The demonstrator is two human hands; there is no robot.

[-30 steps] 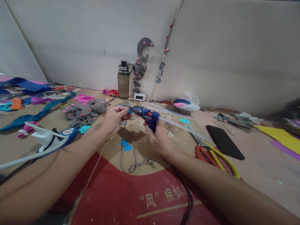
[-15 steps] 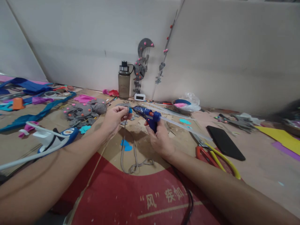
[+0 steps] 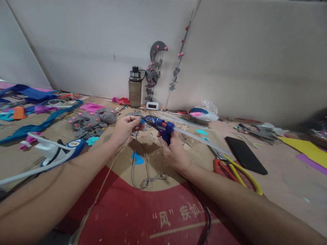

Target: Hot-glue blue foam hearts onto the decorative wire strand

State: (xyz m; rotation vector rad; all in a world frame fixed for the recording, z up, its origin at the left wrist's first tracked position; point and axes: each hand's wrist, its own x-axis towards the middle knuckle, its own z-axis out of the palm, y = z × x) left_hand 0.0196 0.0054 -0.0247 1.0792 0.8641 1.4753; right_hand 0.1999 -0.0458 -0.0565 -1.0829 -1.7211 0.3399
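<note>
My right hand (image 3: pixel 175 149) is wrapped round the handle of a blue hot glue gun (image 3: pixel 165 129), from whose back a long clear glue stick (image 3: pixel 199 139) sticks out. The gun's nozzle points left at a small blue felt piece (image 3: pixel 142 120). My left hand (image 3: pixel 127 129) pinches that piece between thumb and fingers, and nozzle and felt look very close; whether they touch I cannot tell. A grey cord (image 3: pixel 147 166) hangs from under my left hand and lies looped on the cardboard. Beside the cord lies another blue felt cutout (image 3: pixel 138 158).
Scissors (image 3: pixel 230 166) and a black phone (image 3: pixel 245 155) lie to the right. A bottle (image 3: pixel 135 88) and a small white digital clock (image 3: pixel 152 105) stand by the wall. At left are a grey yarn ball (image 3: pixel 108 116), felt strips and a white-and-blue device (image 3: pixel 63 149) with a cable.
The glue gun has shifted very slightly left, and the blue felt piece in my left hand has turned a little. Everything else stays in place.
</note>
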